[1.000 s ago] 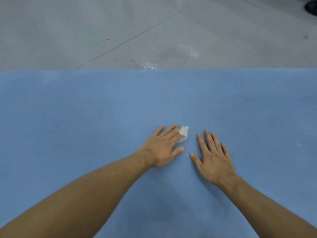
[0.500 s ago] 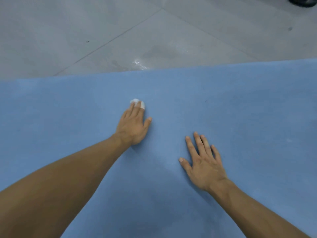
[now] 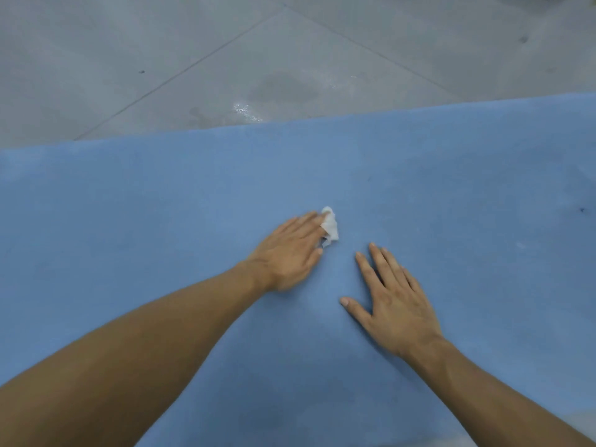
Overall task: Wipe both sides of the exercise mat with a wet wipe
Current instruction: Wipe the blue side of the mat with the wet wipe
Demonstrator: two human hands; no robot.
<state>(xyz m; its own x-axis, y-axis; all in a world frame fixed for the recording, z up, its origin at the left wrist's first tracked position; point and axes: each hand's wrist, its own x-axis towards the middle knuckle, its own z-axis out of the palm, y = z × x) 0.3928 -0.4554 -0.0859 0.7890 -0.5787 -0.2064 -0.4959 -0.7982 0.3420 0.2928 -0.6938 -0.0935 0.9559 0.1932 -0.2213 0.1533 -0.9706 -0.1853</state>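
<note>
Head: wet wipe (image 3: 331,228) under left hand (image 3: 287,257)

A plain blue mat (image 3: 451,195); a white wipe (image 3: 330,226) under the left hand (image 3: 287,256); grey floor (image 3: 161,43) beyond the hands.

Perhaps a gym: mat (image 3: 451,188), tiled floor (image 3: 129,43).
</note>
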